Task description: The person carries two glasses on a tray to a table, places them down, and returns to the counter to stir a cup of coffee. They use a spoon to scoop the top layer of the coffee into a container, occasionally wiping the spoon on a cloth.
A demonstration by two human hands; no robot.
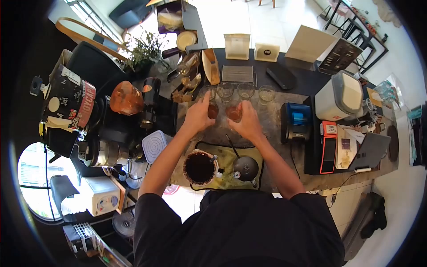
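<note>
My left hand (199, 117) is closed around a small glass (213, 111) with brown liquid in it. A second glass (233, 113) of brown liquid is in my right hand (247, 121), its fingers wrapped round the outer side. Just beyond them stands a row of several clear glasses (246, 91). Closer to my body, a coffee dripper (200, 168) with dark wet grounds rests on a yellow-green mat (227, 155). To its right sits a dark kettle (246, 168) with a thin spout or handle pointing up and away.
On the right are a blue-and-black printer (296, 121), a white bin (339, 95), an orange card terminal (328, 149) and a laptop (370, 150). A grinder with an orange hopper (126, 98) stands left. A metal drip grate (238, 74) lies behind the glasses.
</note>
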